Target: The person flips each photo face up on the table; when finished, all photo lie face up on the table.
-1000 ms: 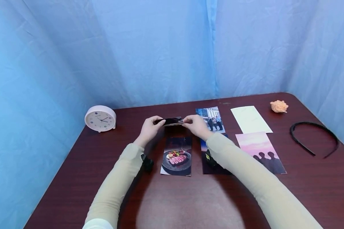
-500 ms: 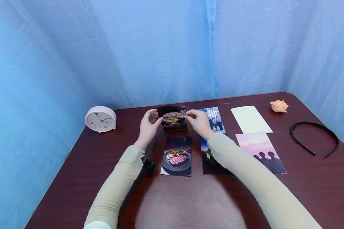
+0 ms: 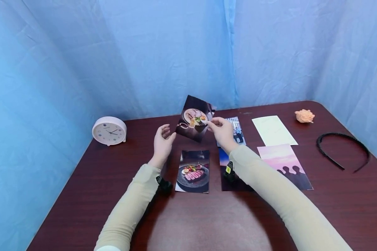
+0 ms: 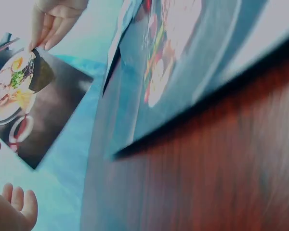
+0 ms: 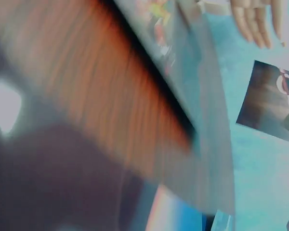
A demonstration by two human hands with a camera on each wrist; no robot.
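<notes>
A dark photo of a noodle bowl [image 3: 192, 120] is held up over the back of the table, tilted in the head view. My right hand [image 3: 221, 131] pinches it at its right edge between thumb and fingers. Close to its lower left corner, my left hand [image 3: 163, 143] is apart from it with fingers loosely bent and nothing in them. The left wrist view shows the noodle photo [image 4: 33, 101] hanging from the right hand [image 4: 60, 19], with the left hand's fingers [image 4: 23, 204] below. On the table, nearer me, lies a photo of sliced steak [image 3: 192, 174].
Right of the steak photo lie a dark blue photo [image 3: 223, 157] partly under the right forearm, a group photo [image 3: 238, 130], a pink-sky photo [image 3: 286, 164] and a white sheet [image 3: 274, 130]. A white clock [image 3: 110, 130], an orange flower [image 3: 304, 116] and a black headband [image 3: 344, 136] stand farther out.
The noodle photo has come up from nearly edge-on to face me, then turned askew. Both hands held it before; the left hand has let go and the right hand keeps it.
</notes>
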